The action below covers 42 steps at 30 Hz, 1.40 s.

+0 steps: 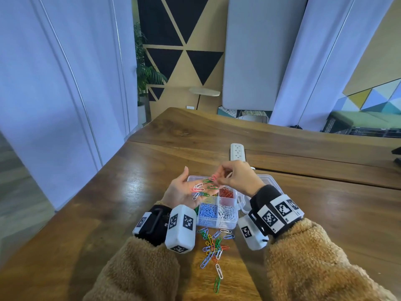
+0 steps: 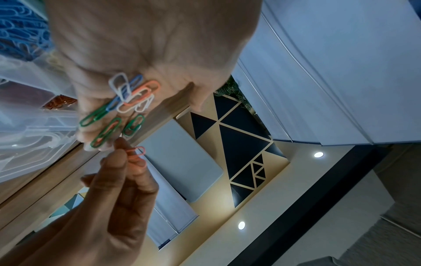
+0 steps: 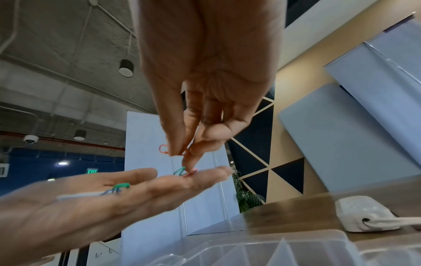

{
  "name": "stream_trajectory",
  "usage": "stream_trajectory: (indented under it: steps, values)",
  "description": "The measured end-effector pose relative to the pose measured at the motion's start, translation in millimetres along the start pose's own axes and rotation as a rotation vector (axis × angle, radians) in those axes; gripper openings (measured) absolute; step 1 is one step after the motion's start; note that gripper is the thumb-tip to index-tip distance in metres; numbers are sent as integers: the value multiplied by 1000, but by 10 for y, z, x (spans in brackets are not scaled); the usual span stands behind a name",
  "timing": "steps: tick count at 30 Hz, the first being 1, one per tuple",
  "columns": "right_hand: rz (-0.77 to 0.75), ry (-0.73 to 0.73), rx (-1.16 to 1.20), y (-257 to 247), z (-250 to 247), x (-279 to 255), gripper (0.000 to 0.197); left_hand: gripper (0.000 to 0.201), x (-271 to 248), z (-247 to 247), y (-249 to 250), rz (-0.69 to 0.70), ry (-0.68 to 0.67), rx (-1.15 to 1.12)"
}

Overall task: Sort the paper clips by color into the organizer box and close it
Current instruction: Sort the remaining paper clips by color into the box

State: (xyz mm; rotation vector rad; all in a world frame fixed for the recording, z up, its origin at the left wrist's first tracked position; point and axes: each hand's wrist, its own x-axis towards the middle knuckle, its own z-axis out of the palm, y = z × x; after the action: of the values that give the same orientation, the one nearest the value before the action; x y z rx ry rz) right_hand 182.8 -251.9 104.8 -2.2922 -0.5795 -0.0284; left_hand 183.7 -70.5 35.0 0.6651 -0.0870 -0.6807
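Brown fleece sleeves point(image 1: 138, 270) fill the near edge of the head view, and between them loose paper clips point(image 1: 213, 246) of mixed colours lie scattered on the wooden table point(image 1: 134, 183), just in front of the organizer box point(image 1: 227, 222). That clear box stands open; its near compartments hold blue clips point(image 1: 207, 210) and white clips point(image 1: 227, 212), with red clips point(image 1: 226, 193) in the one behind the white. Its lid point(image 1: 265, 180) lies open on the far right side of the box.

Above the box, the left hand point(image 1: 184, 192) is held palm up with fingers spread flat — a small heap of clips point(image 2: 127, 100) rests on it: green, white, blue and orange-pink ones. The right hand point(image 1: 236, 178) hangs over the left fingertips, thumb and forefinger pressed together on a pink clip point(image 2: 136, 153), the other fingers loosely curled. In the right wrist view a finger of that hand reaches down to a green clip point(image 3: 180, 171) at the left fingertips — whether it touches, I cannot tell.

Behind the box, a white power strip point(image 1: 238, 152) lies on the table.
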Motion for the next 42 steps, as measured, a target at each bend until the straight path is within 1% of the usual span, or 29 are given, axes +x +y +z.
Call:
stream_trajectory:
  steps: [2,5,8,10,13,15,17,19,20,23,26,28,30,33,36,39,42]
  values:
    - [-44,-18,-38,-25,37,-24,15,87,30,-17,-18,32,73,41]
    - [-135,-42,-85,-94,153,-39,22,87,56,2,-63,56,76,118]
    - [-212,-58,-195,-118,276,-17,17,84,77,-12,-109,67,65,151]
    - [-221,-68,-258,-107,334,14,20,80,88,-29,-108,72,41,130]
    - [-219,-85,-305,-108,364,34,23,81,85,-36,-115,78,78,125]
    - [-218,-71,-259,-107,348,37,20,82,63,-5,-118,69,57,121]
    - [-199,-42,-153,-94,314,51,17,84,39,19,-115,60,98,124]
    - [-166,-18,-85,-71,277,74,24,87,42,-13,-110,49,90,163]
    - [-150,-14,-60,-56,264,85,30,87,39,-28,-103,47,62,179]
    - [-105,-6,53,0,241,116,35,87,39,-48,-103,33,66,109]
    - [-62,-4,146,53,215,127,33,91,24,-53,-101,24,-21,10]
    - [-49,1,164,76,176,135,31,93,-11,-51,-72,10,8,-24]
    - [-2,-2,177,119,104,152,27,93,-56,-73,-28,-5,60,-55]
    - [86,-4,86,240,-13,187,23,87,-160,-81,47,59,164,-173]
    - [150,-22,-17,355,-26,223,22,79,-238,-137,125,121,224,-215]
    - [168,-91,-18,395,43,283,24,82,-272,-279,217,187,223,-294]
    - [190,-153,-5,381,135,368,23,84,-341,-337,294,228,208,-283]
